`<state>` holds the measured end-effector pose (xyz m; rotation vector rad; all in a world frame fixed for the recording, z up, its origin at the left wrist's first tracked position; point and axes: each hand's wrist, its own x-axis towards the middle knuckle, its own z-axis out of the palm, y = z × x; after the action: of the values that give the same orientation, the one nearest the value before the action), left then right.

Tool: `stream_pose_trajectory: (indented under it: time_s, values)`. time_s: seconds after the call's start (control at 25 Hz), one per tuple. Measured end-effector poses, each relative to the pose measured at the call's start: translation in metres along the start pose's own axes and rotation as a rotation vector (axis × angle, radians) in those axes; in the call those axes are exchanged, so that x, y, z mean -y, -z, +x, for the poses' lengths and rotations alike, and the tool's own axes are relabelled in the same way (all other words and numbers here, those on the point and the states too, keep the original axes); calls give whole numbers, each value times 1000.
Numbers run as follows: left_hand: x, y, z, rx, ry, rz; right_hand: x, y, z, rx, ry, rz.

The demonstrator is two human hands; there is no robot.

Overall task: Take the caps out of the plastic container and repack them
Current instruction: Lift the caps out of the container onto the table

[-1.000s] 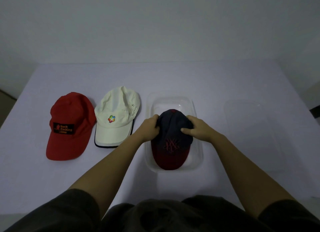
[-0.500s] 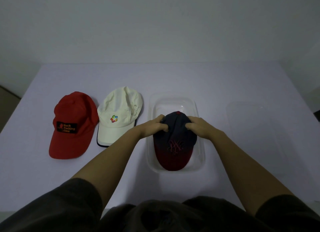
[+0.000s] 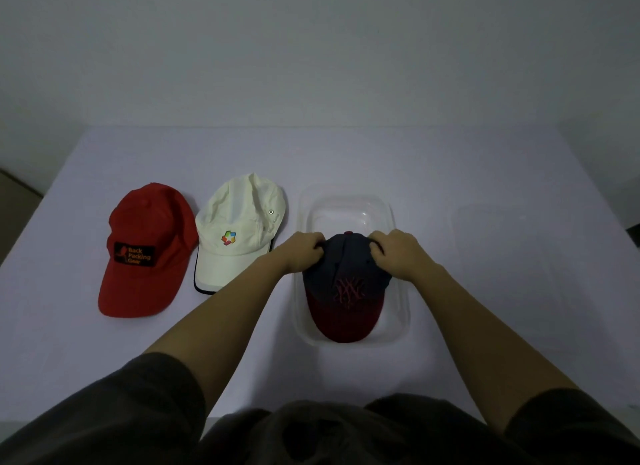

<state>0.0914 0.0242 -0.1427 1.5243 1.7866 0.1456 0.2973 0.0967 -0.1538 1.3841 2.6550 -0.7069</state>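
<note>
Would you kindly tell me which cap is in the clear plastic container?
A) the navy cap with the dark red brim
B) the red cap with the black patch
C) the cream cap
A: the navy cap lies within the container, gripped by the left hand and right hand, while the red cap and cream cap lie outside, to its left.

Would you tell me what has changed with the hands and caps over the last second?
The left hand and right hand slid their grip slightly toward the back of the dark cap; nothing was let go. The dark cap stays in the container, and the red cap and white cap lie unmoved.
</note>
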Motion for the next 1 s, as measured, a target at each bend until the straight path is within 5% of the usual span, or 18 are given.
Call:
stream_pose_trajectory:
  time_s: [0.32, 0.72, 1.0]
  values:
    - [16, 4, -1, -187, -47, 287, -13, 0, -5, -17, 40, 87]
    - [20, 1, -14, -251, -92, -66, -10, -2, -10, -91, -9, 273]
    - [26, 18, -35, -490, -56, -258, 27, 5, 2, -405, 74, 348]
